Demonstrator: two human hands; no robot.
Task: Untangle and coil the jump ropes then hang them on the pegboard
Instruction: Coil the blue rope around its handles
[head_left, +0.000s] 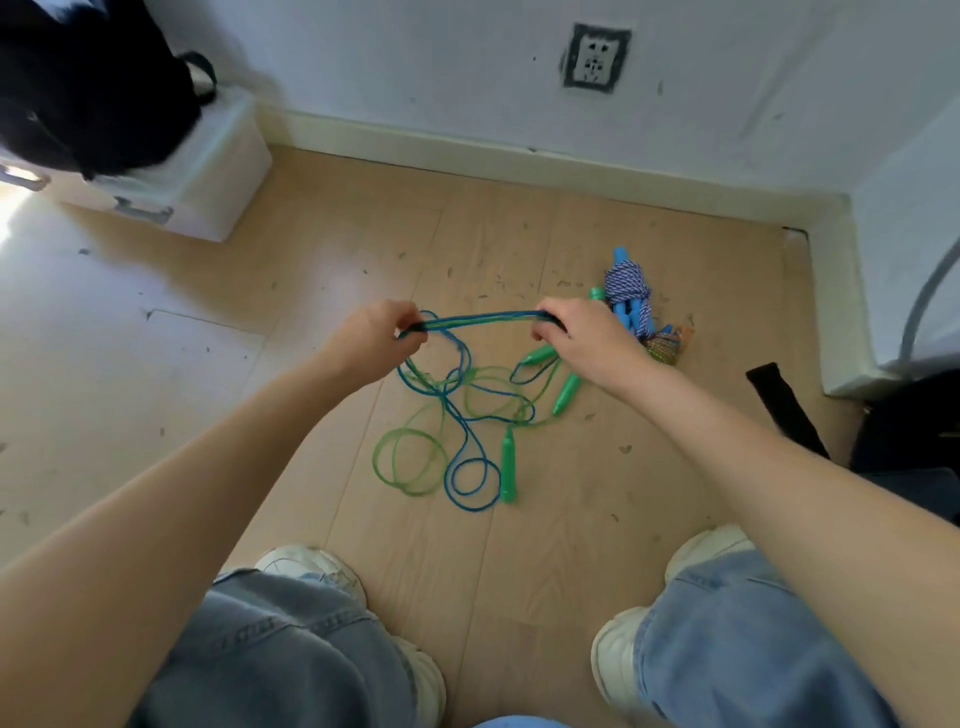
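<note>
Jump ropes (483, 318): strands pinched btwn L hand (384, 338) & R hand (582, 338).

Bare forearms, light-blue jeans (270, 644), white sneakers (311, 566)

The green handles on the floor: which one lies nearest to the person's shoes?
The green handle lying alone beside the small blue rope loop. It points roughly upright in the picture, while the other two green handles lie farther away, just under the right hand.

Glossy plastic handles (508, 470), scuffed wood floor (545, 519)
</note>
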